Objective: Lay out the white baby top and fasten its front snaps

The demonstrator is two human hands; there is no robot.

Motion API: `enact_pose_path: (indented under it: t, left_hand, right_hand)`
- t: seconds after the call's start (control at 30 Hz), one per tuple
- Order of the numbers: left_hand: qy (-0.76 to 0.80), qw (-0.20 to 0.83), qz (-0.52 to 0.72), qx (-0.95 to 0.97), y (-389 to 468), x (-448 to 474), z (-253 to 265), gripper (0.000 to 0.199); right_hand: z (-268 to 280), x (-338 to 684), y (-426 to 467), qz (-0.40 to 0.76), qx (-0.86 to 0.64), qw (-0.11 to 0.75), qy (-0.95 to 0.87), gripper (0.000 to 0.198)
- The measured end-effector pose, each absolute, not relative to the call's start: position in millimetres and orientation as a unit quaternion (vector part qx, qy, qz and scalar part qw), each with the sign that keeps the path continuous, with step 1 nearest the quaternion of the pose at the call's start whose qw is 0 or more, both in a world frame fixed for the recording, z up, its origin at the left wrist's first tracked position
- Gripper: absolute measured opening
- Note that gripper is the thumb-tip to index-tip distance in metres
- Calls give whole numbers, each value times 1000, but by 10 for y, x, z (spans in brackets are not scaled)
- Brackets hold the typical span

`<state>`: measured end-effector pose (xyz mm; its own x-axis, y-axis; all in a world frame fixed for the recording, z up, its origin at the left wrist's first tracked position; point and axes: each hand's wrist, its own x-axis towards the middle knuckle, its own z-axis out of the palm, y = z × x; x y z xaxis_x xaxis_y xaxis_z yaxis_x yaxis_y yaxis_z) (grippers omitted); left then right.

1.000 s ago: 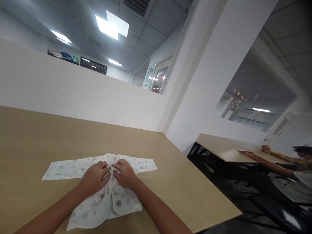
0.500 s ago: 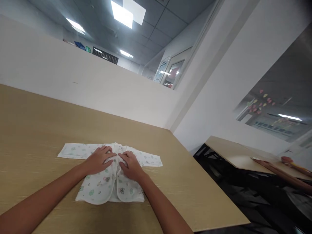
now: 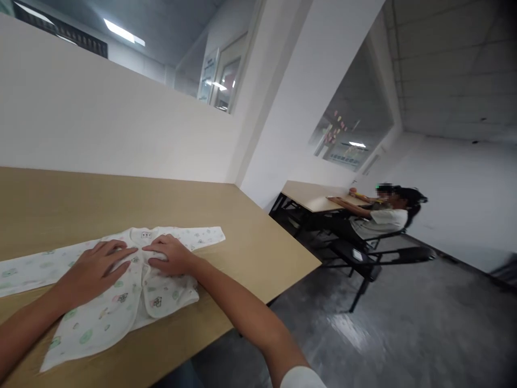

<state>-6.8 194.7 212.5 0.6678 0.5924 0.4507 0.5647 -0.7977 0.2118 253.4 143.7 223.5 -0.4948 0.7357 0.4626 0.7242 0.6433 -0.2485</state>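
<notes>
A small white baby jacket (image 3: 86,320) with green and pink prints lies spread on the table, its sleeves out to both sides and its front edges slightly parted toward the hem. My left hand (image 3: 97,269) rests on the chest of the jacket, left of the front opening, fingers stretched with the thumb apart. On the other side of the opening lies my right hand (image 3: 172,256), its fingers extended toward the collar and its thumb apart. Both hands touch the cloth; nothing shows gripped between the fingers. A small printed label shows inside the neck.
The wooden table (image 3: 250,242) ends in a corner at right. A white wall (image 3: 121,129) with a window stands behind it. Farther right, people sit at another table (image 3: 307,196), near a black chair (image 3: 355,258) on the grey floor.
The view has swung to the right, bringing seated people, the chair and floor into sight. My hands keep their places on the jacket's chest.
</notes>
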Motion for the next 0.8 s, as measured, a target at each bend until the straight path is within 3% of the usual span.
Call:
enact_pose_path:
  t: [0.3, 0.8]
  left_hand:
    - [317, 20, 230, 920, 1850, -37, 2265, 48]
    - [319, 50, 257, 911, 1706, 25, 2336, 37]
  right_hand:
    - [2305, 2538, 1386, 52, -417, 293, -859, 30]
    - [2310, 2596, 1337, 78, -404, 312, -856, 35]
